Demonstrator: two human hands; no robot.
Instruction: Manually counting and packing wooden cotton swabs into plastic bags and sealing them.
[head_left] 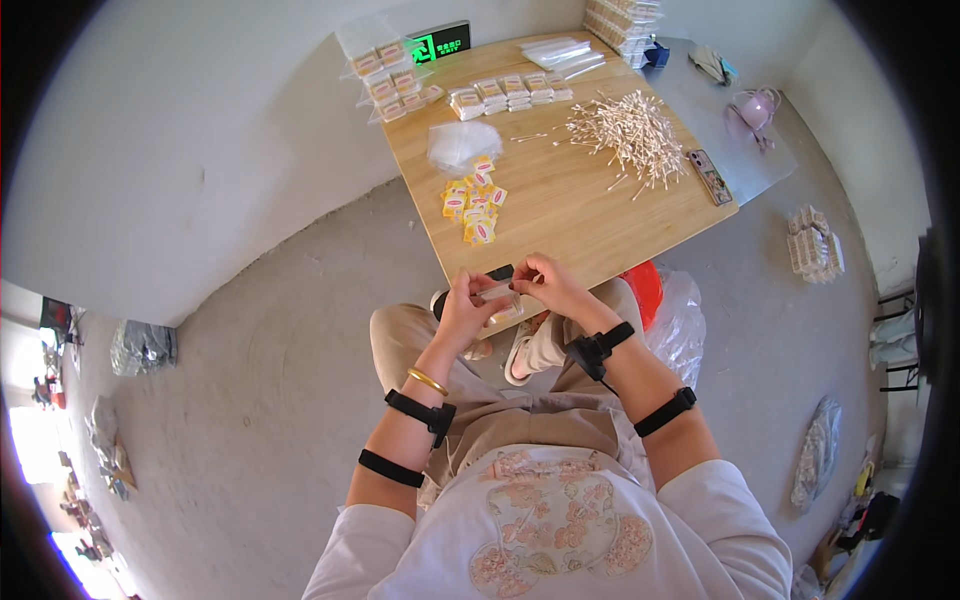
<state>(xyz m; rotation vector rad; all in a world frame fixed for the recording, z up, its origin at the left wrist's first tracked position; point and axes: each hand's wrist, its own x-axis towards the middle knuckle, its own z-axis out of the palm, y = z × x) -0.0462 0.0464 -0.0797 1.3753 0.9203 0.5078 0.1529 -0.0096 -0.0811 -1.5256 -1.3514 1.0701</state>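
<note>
- Bag (pixel 497 292), small and clear, is at the near table (pixel 600 240) edge, pinched between both hands.
- Left hand (pixel 463 308) fingers press together on its left end; right hand (pixel 548 284) pinches the right end.
- Better to keep it flat and taut, I think; contents cannot be told.

hands (pixel 510 295): 2 | counter (pixel 590 215): 1 | phone (pixel 709 176): 1 | cotton-swab heap (pixel 628 135): 1 | black arm bands (pixel 420 412): 4 | gold bangle (pixel 427 381): 1
</note>
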